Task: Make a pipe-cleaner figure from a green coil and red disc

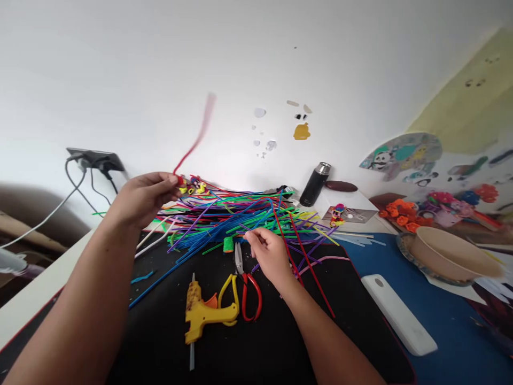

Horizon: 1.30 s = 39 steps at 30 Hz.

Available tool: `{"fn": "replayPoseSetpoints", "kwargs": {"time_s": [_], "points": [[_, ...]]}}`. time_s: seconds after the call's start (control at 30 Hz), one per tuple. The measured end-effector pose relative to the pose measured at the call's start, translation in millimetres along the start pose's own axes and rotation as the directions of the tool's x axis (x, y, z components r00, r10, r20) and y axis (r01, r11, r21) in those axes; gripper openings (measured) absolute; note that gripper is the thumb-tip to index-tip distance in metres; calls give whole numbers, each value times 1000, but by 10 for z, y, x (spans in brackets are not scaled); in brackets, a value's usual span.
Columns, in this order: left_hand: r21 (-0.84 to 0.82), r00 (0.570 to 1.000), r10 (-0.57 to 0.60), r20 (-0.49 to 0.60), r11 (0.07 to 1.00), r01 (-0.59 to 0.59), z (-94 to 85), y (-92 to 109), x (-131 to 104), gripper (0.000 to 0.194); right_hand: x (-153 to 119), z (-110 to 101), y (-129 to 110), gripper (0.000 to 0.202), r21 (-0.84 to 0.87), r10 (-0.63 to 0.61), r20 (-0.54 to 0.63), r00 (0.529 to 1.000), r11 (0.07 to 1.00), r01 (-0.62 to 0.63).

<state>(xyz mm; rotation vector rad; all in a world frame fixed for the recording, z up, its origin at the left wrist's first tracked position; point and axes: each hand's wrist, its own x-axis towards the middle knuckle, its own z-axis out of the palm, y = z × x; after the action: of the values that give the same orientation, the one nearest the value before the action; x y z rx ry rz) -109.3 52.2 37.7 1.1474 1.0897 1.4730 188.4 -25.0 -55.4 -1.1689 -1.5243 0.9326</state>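
My left hand (150,195) is raised on the left, its fingers pinching a red pipe cleaner (187,155). The free end of that pipe cleaner sticks up and is blurred; a small red bundle shows at the fingertips. My right hand (267,251) hovers near the front of the pile, thumb and fingers closed together; whatever they may hold is too small to make out. Beside it lie scissors (239,272) with one yellow and one red handle, and a small green coil (228,245). A big heap of coloured pipe cleaners (224,222) spreads behind both hands.
A yellow glue gun (204,315) rests on the black mat (160,342). Behind the heap stand a black flask (315,186) and a small figure (337,215). To the right are a white power bank (396,315) and a beige bowl (452,256). Plugged cables (94,160) hang at left.
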Motion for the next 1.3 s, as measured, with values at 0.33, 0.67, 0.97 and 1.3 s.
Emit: {"fn": "replayPoseSetpoints", "kwargs": {"time_s": [0.33,0.67,0.97,1.3], "points": [[-169,982,54,181,985,-23,54,-17,-26,29,-631,383,-370,63,-453,15,665,747,803,387],[-314,962,39,271,948,50,107,-53,-13,32,-683,449,-364,70,-615,175,629,757,708,348],[-366,949,10,314,924,111,147,-62,-27,36,-771,457,-135,41,-653,183,587,789,682,328],[-370,960,4,281,923,105,175,-82,-38,35,-639,327,-146,36,7,196,381,904,977,-215]]}}
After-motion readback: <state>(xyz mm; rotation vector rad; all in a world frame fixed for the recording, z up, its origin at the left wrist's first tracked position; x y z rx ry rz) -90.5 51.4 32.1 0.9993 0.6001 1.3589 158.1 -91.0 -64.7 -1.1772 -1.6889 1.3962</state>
